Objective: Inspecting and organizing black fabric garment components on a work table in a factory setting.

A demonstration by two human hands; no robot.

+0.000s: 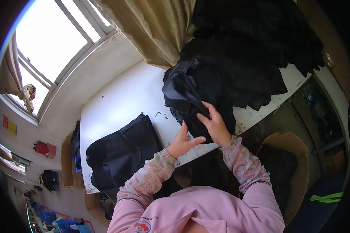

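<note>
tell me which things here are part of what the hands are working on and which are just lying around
In hand: left hand and right hand on the black fabric pile, at the white table edge.

Lying about: folded dark garment, beige curtain, cardboard box.

The cloth (190, 105) under the fingers (206, 116) of the right hand (216, 128) is plain black with a slight sheen. The heap of fabric (252, 50) beyond the fingers is matt black. The tabletop (120, 97) beside the fingers is white with small dark specks. The folded garment (120, 155) to the left of the left hand (182, 143) is very dark navy. Both cuffs (243, 161) are pale pink with a small red flower print; the sleeves (260, 206) are plain pink. The curtain (155, 27) beyond the fingers is dull khaki.
</note>
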